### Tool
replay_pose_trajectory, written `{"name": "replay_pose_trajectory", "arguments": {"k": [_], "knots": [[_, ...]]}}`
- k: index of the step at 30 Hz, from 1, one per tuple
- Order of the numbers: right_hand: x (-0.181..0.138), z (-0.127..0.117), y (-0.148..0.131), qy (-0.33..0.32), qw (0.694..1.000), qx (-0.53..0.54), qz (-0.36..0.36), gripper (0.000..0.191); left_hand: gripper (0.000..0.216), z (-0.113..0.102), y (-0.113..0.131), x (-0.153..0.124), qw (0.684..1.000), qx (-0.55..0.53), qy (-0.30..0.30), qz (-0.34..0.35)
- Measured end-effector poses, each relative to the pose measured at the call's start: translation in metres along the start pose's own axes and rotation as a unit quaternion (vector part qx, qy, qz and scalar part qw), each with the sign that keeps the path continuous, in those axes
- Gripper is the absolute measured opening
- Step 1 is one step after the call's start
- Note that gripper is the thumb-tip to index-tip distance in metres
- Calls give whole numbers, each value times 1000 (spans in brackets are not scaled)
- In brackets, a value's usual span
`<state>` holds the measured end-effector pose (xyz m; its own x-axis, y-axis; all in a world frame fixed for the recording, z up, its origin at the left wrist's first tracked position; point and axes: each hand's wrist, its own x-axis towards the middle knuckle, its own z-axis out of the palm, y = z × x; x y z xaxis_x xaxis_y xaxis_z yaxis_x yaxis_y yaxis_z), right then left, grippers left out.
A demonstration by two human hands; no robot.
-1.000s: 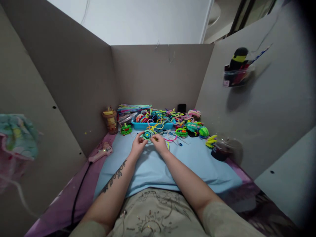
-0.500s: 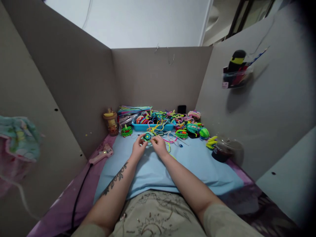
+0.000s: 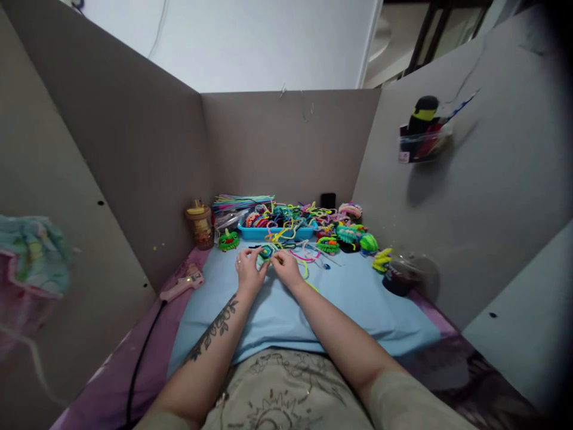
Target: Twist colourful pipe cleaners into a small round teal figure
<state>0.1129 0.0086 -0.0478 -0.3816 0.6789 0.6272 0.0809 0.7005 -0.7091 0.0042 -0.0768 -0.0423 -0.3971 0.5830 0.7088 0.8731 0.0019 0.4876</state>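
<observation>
Between my hands is a small round coil of green and blue pipe cleaner [image 3: 265,251], over the light blue cloth [image 3: 349,298]. My left hand [image 3: 250,270] grips its left side with thumb and fingers. On the right, my right hand [image 3: 285,267] pinches its lower edge, and the fingertips partly hide the coil. Loose pipe cleaners [image 3: 308,258] in pink, yellow and white lie just beyond my right hand. A green fuzzy figure [image 3: 228,240] sits to the left, beyond my left hand.
A blue tray [image 3: 295,232] heaped with pipe cleaners stands at the back. Left are a lidded cup [image 3: 200,226] and a pink glue gun [image 3: 182,285] with a black cord. Finished fuzzy pieces [image 3: 368,243] and a dark jar [image 3: 400,280] stand right. Grey panels [image 3: 286,143] enclose the table.
My left hand has turned, its fingers now lying more over the coil's left side. The coil is less visible. My right hand has shifted slightly left, and the view has tilted a little.
</observation>
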Motion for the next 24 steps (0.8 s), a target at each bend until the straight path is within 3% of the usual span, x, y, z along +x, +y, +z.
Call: {"name": "replay_pose_trajectory", "arguments": {"k": [6, 12, 18, 24], "knots": [[-1, -1, 2, -36, 999, 0, -4, 15, 14, 5, -8, 1, 993, -76, -50, 78], [1, -6, 4, -75, 997, -27, -15, 17, 5, 4, -8, 1, 985, -93, -108, 98], [2, -9, 2, -107, 993, -26, -37, 18, 6, -13, -5, 9, 974, -12, -144, 177], [0, -7, -3, -136, 989, -24, -52, 18, 10, -22, -11, 9, 965, -72, -184, 170]]}}
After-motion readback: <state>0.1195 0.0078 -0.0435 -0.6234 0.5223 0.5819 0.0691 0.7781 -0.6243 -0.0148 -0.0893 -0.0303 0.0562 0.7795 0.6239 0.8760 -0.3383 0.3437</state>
